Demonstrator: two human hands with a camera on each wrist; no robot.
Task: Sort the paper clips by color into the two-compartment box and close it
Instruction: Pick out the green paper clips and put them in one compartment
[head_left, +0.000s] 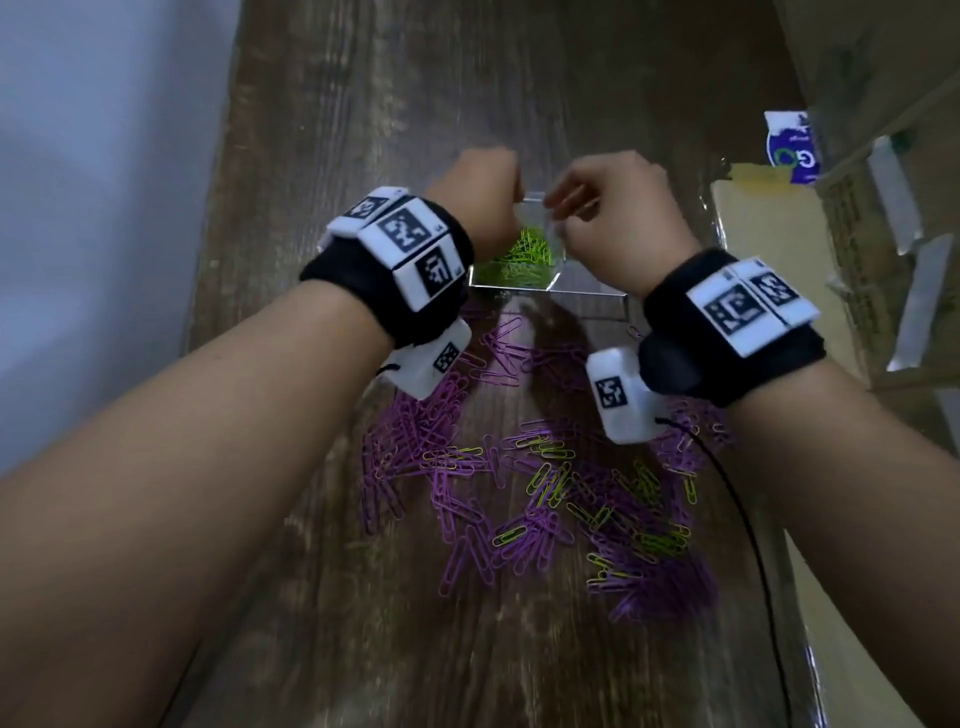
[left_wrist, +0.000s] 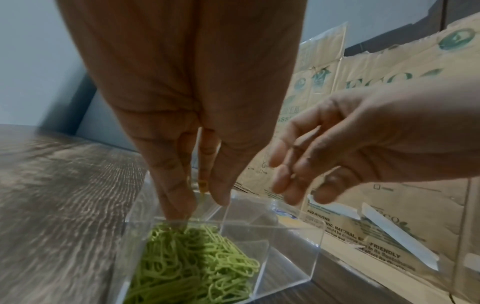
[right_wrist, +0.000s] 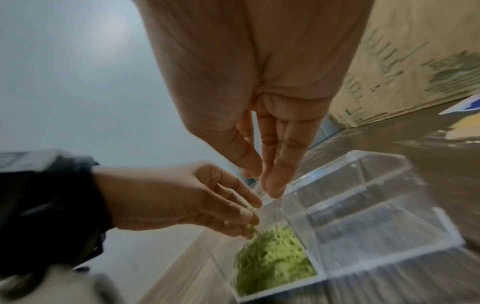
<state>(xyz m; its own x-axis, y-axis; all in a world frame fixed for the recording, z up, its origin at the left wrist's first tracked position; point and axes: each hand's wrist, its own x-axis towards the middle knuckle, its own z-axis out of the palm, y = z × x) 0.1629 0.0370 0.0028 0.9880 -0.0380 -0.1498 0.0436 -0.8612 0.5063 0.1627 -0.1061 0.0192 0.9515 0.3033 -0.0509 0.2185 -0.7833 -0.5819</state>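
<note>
A clear two-compartment box (head_left: 587, 300) (left_wrist: 285, 257) (right_wrist: 376, 226) stands open on the wooden table. Its left compartment holds a heap of green paper clips (head_left: 519, 260) (left_wrist: 194, 267) (right_wrist: 272, 265); the right compartment looks empty. My left hand (left_wrist: 202, 199) (right_wrist: 249, 218) points down into the green compartment, its bunched fingertips pinching a green clip. My right hand (right_wrist: 265, 181) (left_wrist: 298, 185) hovers over the box's far edge with straight, loose fingers and holds nothing. Purple paper clips (head_left: 467, 467) mixed with some loose green ones (head_left: 550, 483) lie scattered on the table in front of the box.
Printed cardboard boxes (head_left: 779, 249) (left_wrist: 389, 102) line the table's right side. A blue-and-white packet (head_left: 792, 148) lies at the back right. A pale wall (head_left: 78, 156) runs along the left edge. A black cable (head_left: 743, 519) trails from my right wrist.
</note>
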